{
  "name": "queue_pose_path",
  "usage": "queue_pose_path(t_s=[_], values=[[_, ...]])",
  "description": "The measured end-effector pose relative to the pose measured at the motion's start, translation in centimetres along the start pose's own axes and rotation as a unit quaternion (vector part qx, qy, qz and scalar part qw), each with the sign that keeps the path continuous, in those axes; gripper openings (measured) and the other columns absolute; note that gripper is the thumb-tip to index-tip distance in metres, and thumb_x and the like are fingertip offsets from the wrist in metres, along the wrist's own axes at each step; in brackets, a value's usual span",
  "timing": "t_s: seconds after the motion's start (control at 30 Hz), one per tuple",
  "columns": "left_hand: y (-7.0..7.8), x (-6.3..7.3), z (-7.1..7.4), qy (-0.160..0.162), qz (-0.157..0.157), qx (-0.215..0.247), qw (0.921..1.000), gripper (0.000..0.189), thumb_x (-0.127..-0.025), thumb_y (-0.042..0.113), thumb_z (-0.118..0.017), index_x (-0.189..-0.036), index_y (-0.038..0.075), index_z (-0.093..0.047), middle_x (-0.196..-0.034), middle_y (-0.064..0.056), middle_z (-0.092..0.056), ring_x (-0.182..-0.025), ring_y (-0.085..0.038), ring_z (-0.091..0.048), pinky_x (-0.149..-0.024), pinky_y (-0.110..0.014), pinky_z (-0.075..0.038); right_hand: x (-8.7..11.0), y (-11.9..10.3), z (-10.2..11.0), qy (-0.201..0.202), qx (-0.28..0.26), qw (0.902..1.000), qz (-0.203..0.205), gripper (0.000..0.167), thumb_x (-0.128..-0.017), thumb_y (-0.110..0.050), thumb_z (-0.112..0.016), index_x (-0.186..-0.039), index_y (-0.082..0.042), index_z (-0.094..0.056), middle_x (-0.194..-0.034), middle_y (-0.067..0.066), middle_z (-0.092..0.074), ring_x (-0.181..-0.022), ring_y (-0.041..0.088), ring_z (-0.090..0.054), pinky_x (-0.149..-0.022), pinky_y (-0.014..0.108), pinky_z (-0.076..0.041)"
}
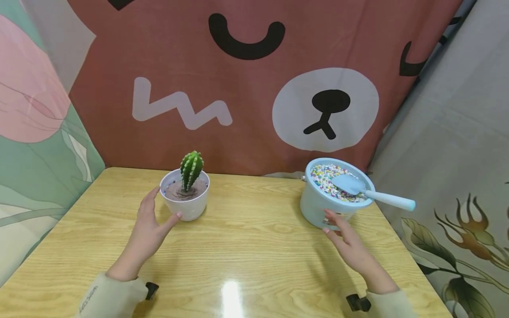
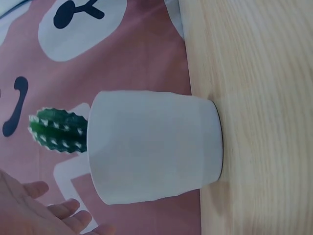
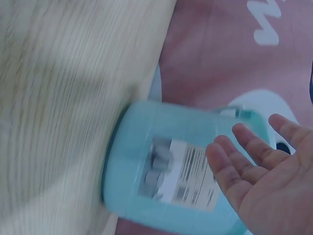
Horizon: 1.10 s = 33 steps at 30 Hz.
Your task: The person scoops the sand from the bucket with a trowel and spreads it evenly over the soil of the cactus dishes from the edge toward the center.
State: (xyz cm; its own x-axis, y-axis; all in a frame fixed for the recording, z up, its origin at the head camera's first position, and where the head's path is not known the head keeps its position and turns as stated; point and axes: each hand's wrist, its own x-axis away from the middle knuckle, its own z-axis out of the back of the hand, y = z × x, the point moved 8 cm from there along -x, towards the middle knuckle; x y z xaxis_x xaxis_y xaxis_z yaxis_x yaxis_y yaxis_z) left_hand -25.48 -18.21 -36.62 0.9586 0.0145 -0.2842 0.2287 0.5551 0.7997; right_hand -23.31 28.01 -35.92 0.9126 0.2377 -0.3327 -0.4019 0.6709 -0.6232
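Observation:
A small green cactus (image 1: 191, 170) grows in a white pot (image 1: 191, 208) on the left of the table. My left hand (image 1: 148, 232) is held at the pot's near left side, thumb and fingers spread and curled round nothing. In the left wrist view, its fingers (image 2: 63, 209) appear beside the pot's rim. On the right stands a light blue bucket (image 1: 312, 201) of small multicoloured beads (image 1: 323, 173), with a blue spade (image 1: 387, 198) lying across them, its handle over the rim. Before the bucket my right hand (image 1: 353, 252) reaches with loose, extended fingers; whether they touch it I cannot tell.
Both things stand on a light wooden table (image 1: 238, 238). A brown cloth with a bear face (image 1: 254, 145) hangs behind its back edge. Patterned curtains (image 1: 449, 132) border the right side, and a green and pink one (image 1: 36, 163) the left. A label shows on the bucket's side.

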Motion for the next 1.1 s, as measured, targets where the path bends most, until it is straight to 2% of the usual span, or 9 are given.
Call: queue_pose_path(t_s=[0.13,0.3,0.4,0.5,0.6,0.83,0.93,1.0,1.1], values=[[-0.8,-0.6,0.2,-0.001,0.036,0.027,0.999,0.094,-0.099,0.026,-0.068,-0.161,-0.008,-0.006,-0.162,-0.038,-0.01,-0.15,-0.055,-0.011,-0.116,-0.072,-0.017,0.7,1.4,1.5,0.023,-0.005,0.9989,-0.039,0.047,-0.11,-0.009,-0.047,-0.153,0.005,-0.039,-0.14,0.031,-0.054,-0.126,0.042,-0.054,-0.094,0.035,-0.049],[-1.5,-1.1,0.3,-0.007,0.073,0.055,0.9958,0.093,-0.102,0.026,-0.063,-0.162,-0.006,0.001,-0.163,-0.037,-0.006,-0.151,-0.053,-0.007,-0.118,-0.069,-0.015,1.7,3.0,3.2,0.055,-0.041,0.9956,-0.065,0.046,-0.113,-0.012,-0.041,-0.155,0.006,-0.034,-0.139,0.033,-0.053,-0.119,-0.001,-0.052,-0.089,0.009,-0.042],[-1.8,-1.5,0.2,-0.013,0.084,0.071,0.9938,0.092,-0.104,0.027,-0.06,-0.162,-0.005,0.004,-0.164,-0.036,-0.004,-0.152,-0.052,-0.005,-0.118,-0.069,-0.015,2.2,3.9,4.2,0.08,-0.083,0.9909,-0.07,0.042,-0.113,-0.013,-0.038,-0.15,0.007,-0.036,-0.135,0.013,-0.059,-0.112,-0.014,-0.049,-0.087,0.008,-0.044],[-2.2,-1.8,0.1,-0.021,0.096,0.091,0.991,0.092,-0.106,0.029,-0.057,-0.162,-0.003,0.009,-0.166,-0.033,0.001,-0.153,-0.05,-0.001,-0.119,-0.068,-0.015,2.5,5.0,5.2,0.107,-0.138,0.9811,-0.084,0.031,-0.114,-0.017,-0.037,-0.141,-0.003,-0.044,-0.125,-0.013,-0.058,-0.11,-0.01,-0.053,-0.086,0.01,-0.047],[-2.8,-1.9,0.0,-0.028,0.114,0.108,0.9872,0.091,-0.107,0.03,-0.055,-0.162,0.0,0.012,-0.167,-0.03,0.004,-0.154,-0.047,0.001,-0.119,-0.067,-0.016,2.8,6.4,6.1,0.134,-0.213,0.9612,-0.113,0.019,-0.114,-0.02,-0.038,-0.131,-0.016,-0.046,-0.115,-0.022,-0.059,-0.107,-0.004,-0.057,-0.084,0.012,-0.049],[-4.1,-2.2,-0.6,-0.042,0.149,0.132,0.979,0.091,-0.108,0.034,-0.051,-0.162,0.002,0.015,-0.169,-0.026,0.007,-0.155,-0.043,0.002,-0.121,-0.063,-0.017,3.2,8.9,7.9,0.184,-0.343,0.8974,-0.207,0.019,-0.112,-0.028,-0.043,-0.126,-0.016,-0.037,-0.109,-0.013,-0.058,-0.098,-0.001,-0.062,-0.08,0.017,-0.053],[-4.4,-2.4,-0.7,-0.047,0.16,0.139,0.9762,0.09,-0.109,0.035,-0.049,-0.162,0.004,0.017,-0.17,-0.023,0.009,-0.156,-0.041,0.003,-0.122,-0.061,-0.016,3.1,9.4,8.6,0.202,-0.388,0.8717,-0.222,0.019,-0.112,-0.028,-0.046,-0.125,-0.019,-0.036,-0.106,-0.009,-0.057,-0.096,0.003,-0.065,-0.079,0.019,-0.054],[-4.5,-2.6,-0.8,-0.051,0.164,0.139,0.9753,0.09,-0.109,0.036,-0.049,-0.162,0.004,0.017,-0.17,-0.023,0.009,-0.156,-0.041,0.003,-0.122,-0.061,-0.015,3.1,9.4,9.0,0.21,-0.406,0.8615,-0.221,0.019,-0.111,-0.028,-0.047,-0.125,-0.02,-0.037,-0.105,-0.008,-0.058,-0.094,0.004,-0.066,-0.078,0.02,-0.055],[-4.5,-2.8,-0.9,-0.054,0.165,0.14,0.9748,0.09,-0.109,0.036,-0.048,-0.162,0.004,0.018,-0.17,-0.023,0.008,-0.156,-0.041,0.002,-0.122,-0.061,-0.015,3.0,9.5,9.5,0.217,-0.415,0.8563,-0.217,0.019,-0.111,-0.028,-0.048,-0.125,-0.02,-0.038,-0.104,-0.007,-0.058,-0.094,0.005,-0.067,-0.078,0.021,-0.056]])
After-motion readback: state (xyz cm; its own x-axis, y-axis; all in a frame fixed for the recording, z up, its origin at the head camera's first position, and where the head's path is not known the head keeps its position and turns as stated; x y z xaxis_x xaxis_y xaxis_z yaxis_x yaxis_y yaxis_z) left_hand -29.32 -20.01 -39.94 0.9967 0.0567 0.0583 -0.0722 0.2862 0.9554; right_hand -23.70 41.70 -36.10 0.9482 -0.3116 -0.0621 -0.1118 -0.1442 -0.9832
